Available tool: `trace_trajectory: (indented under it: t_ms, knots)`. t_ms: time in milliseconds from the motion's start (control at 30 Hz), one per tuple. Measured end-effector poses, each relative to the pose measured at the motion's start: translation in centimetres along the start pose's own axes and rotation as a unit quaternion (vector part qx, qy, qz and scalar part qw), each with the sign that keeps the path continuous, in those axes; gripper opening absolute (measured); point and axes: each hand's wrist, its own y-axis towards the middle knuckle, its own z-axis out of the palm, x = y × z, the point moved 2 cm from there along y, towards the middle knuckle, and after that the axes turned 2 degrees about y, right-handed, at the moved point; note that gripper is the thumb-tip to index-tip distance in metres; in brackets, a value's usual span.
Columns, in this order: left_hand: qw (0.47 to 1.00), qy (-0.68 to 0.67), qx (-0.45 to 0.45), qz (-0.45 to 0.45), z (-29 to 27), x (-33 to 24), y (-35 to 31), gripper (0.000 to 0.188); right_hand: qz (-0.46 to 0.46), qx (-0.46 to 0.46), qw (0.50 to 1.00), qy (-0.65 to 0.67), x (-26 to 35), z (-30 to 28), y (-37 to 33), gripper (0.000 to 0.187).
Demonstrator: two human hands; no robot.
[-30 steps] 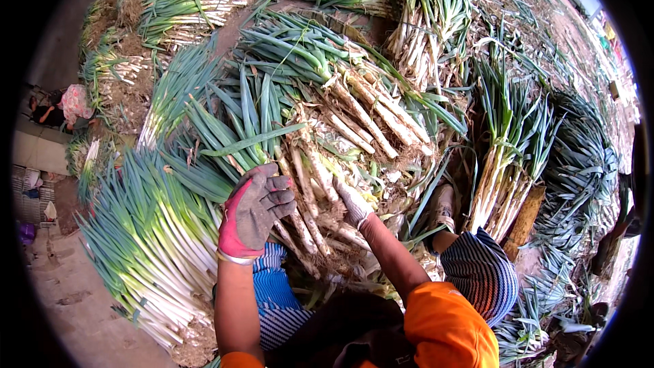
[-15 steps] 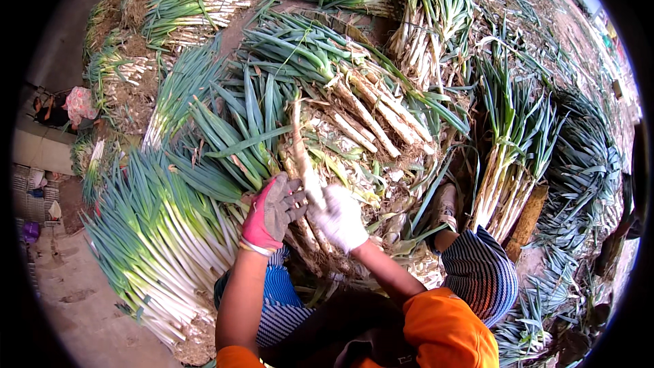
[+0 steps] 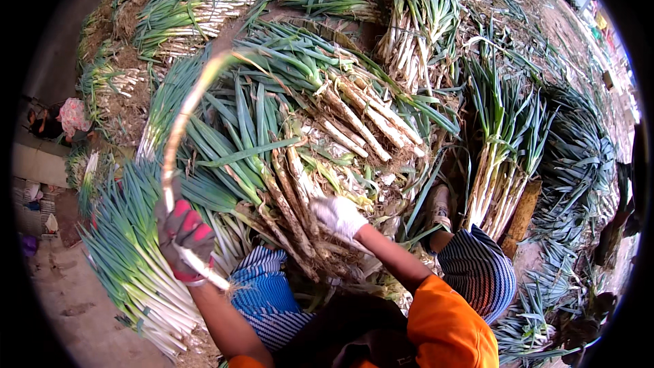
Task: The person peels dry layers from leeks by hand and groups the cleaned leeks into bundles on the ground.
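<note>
Over at the left, my left hand (image 3: 184, 238), in a grey and pink glove, is closed around one long green onion (image 3: 178, 138). Its rooted white end sticks out below the fist, and its bent top, smeared by motion, arches up and to the right. A pile of cleaned green onions (image 3: 146, 259) with white stalks lies beneath that hand. My right hand (image 3: 338, 218), in a white glove, is blurred beside a heap of uncleaned green onions (image 3: 289, 211) with brown, soil-stained skins; its fingers do not show clearly.
Another uncleaned bunch (image 3: 364, 109) lies just ahead. Upright bundles stand at the far middle (image 3: 415, 34) and right (image 3: 501, 157), by a wooden piece (image 3: 523, 218). Peeled leaf scraps (image 3: 347, 184) cover the ground. More green onions (image 3: 579, 157) lie at far right.
My left hand has swung left with one green onion, away from my right hand. The right hand no longer touches that onion and has shifted slightly toward the uncleaned heap.
</note>
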Motion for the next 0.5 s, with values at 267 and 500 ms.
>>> trace_trajectory:
  t_ms: [267,500]
  knots:
    - [0.998,0.066,0.004,-0.021,-1.9,1.0,1.2,0.056,-0.036,-0.316,0.841,-0.438,-7.9,-8.7,11.5,0.059]
    - [0.988,-0.025,-0.107,-0.108,-5.9,2.6,1.9,0.046,0.078,-0.263,0.890,-0.364,-7.2,-8.5,13.7,0.030]
